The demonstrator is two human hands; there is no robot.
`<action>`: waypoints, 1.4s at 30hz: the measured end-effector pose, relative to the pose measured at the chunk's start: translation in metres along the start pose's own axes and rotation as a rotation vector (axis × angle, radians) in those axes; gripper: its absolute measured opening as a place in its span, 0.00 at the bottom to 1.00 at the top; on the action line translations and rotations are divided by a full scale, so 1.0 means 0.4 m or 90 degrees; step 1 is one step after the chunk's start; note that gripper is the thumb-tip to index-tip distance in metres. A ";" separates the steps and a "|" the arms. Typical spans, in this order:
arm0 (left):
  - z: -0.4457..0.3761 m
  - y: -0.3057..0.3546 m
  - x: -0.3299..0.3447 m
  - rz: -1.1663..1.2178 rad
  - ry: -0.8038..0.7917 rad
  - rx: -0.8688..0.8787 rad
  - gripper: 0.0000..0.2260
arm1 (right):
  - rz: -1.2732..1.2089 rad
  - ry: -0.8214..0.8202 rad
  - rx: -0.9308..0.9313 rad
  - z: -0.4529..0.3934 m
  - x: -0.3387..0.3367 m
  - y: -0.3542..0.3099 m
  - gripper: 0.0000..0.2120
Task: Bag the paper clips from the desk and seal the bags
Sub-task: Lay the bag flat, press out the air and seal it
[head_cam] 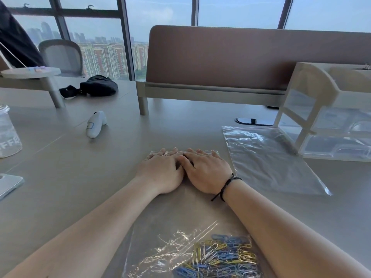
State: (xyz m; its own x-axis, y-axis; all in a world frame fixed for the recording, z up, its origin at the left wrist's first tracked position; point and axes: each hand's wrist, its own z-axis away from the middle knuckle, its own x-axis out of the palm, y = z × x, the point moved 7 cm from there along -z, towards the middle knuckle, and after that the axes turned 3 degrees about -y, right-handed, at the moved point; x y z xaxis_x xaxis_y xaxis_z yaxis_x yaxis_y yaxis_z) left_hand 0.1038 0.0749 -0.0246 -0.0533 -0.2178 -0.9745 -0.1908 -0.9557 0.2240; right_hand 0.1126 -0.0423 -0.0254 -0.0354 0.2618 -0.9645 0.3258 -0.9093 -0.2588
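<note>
A clear plastic zip bag (180, 215) lay flat on the grey desk (80, 177), coloured paper clips (222, 255) heaped at its near end. Left hand (162, 171) and right hand (206, 170) pressed flat-fingered, released, along its far seal. Recommended: firm, even pressure outward.

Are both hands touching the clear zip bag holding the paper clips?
Touching. Head view: left hand and right hand press flat on the clear plastic zip bag's far edge.
</note>
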 end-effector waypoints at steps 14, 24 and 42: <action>0.013 -0.032 -0.030 -0.005 0.018 -0.061 0.21 | 0.094 0.024 0.035 0.012 -0.040 0.038 0.31; 0.012 -0.086 -0.049 0.014 0.061 -0.127 0.19 | 0.144 0.036 0.119 0.026 -0.088 0.113 0.31; 0.008 -0.163 -0.053 0.085 0.106 -0.211 0.18 | 0.196 0.056 0.153 0.018 -0.090 0.164 0.30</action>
State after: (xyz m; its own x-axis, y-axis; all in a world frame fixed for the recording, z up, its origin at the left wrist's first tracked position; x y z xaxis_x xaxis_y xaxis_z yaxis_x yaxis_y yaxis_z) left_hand 0.1143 0.1423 -0.0184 0.1092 -0.3475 -0.9313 0.1356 -0.9229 0.3603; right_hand 0.1285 -0.1135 -0.0082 0.1137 -0.0175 -0.9934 0.0778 -0.9966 0.0265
